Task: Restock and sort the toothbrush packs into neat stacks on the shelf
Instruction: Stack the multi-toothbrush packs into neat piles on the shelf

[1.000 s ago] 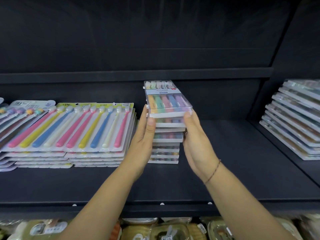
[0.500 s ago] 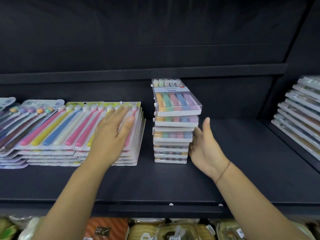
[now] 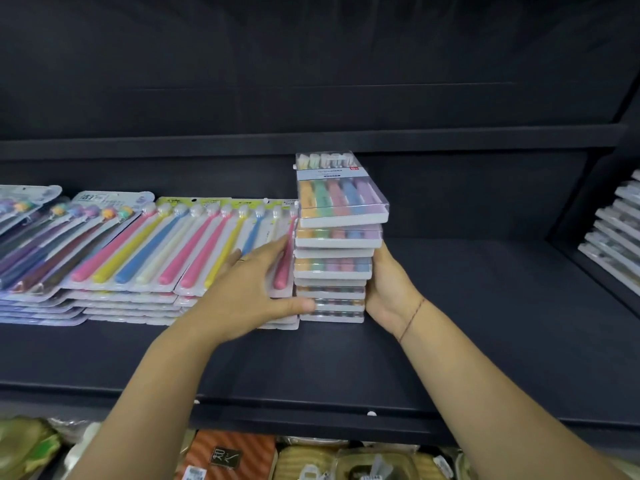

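Pastel-striped boxed packs (image 3: 341,202), pink-yellow-blue carded packs (image 3: 194,244), dark navy shelf (image 3: 485,306).

Bare shelf (image 3: 485,306) right of boxed stack (image 3: 334,271); blister packs (image 3: 156,251) crowd its left.

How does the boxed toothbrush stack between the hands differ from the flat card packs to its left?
The boxed stack is tall, narrow and uneven, its top box jutting right; the card packs lie low, wide and overlapping. The boxes are short clear cases; the cards show long, full-length brushes. Both hold pastel toothbrushes on the same dark shelf.
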Action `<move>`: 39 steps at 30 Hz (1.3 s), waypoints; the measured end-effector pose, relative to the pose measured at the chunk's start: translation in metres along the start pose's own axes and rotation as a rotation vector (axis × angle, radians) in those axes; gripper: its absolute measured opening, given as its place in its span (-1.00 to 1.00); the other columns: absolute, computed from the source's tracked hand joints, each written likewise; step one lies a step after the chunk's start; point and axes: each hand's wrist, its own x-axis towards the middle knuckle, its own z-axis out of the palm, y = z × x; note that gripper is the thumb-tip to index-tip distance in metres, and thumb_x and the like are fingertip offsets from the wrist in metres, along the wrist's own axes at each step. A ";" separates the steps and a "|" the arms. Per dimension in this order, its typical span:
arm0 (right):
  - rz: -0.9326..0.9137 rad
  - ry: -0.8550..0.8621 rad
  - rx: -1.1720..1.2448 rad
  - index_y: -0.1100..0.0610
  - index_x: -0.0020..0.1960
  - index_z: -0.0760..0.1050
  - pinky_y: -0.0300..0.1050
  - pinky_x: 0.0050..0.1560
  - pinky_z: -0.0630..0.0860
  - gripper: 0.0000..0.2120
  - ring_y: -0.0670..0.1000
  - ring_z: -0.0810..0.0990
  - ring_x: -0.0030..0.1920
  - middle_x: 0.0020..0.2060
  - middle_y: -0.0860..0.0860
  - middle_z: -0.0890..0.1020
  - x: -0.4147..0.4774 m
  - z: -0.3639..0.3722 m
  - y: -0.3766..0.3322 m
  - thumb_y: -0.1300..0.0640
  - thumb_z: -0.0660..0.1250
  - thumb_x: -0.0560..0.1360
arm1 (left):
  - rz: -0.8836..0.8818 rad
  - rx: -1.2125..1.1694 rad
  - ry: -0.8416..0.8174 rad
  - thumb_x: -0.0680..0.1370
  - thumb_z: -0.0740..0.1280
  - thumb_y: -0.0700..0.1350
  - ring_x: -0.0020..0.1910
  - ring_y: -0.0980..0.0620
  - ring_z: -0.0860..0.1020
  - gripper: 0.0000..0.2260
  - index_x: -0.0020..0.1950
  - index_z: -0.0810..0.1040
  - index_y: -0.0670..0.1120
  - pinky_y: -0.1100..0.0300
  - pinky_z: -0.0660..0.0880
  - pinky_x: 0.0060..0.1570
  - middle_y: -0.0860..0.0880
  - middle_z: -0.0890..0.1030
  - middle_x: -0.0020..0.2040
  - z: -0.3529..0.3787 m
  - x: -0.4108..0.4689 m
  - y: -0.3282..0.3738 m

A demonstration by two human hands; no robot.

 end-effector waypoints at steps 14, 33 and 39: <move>-0.329 -0.047 -0.572 -0.43 0.45 -0.14 -0.14 0.48 0.16 0.02 -0.23 0.12 0.51 0.54 -0.30 0.06 -0.049 -0.034 -0.017 -0.19 0.53 0.30 | 0.042 -0.482 0.273 0.21 0.46 0.26 0.41 0.34 0.30 0.01 0.58 0.07 0.18 0.29 0.29 0.36 0.30 0.32 0.43 0.007 0.001 0.029; -0.400 0.111 -0.727 -0.12 0.54 0.16 -0.03 0.33 0.47 -0.19 -0.19 0.52 0.27 0.27 -0.22 0.54 -0.028 -0.010 -0.006 0.05 0.51 0.42 | 0.069 -0.426 0.230 0.48 0.46 -0.10 0.18 0.37 0.51 -0.39 0.50 0.33 0.06 0.34 0.47 0.22 0.25 0.58 0.21 0.019 0.008 0.035; -0.365 0.117 -0.726 -0.16 0.55 0.10 -0.05 0.34 0.47 -0.16 -0.23 0.50 0.27 0.28 -0.26 0.52 -0.034 -0.011 0.003 0.07 0.51 0.43 | 0.100 -0.335 0.233 0.47 0.46 0.01 0.03 0.60 0.43 -0.39 0.49 0.34 0.07 0.63 0.34 -0.04 0.36 0.53 0.15 0.016 0.010 0.036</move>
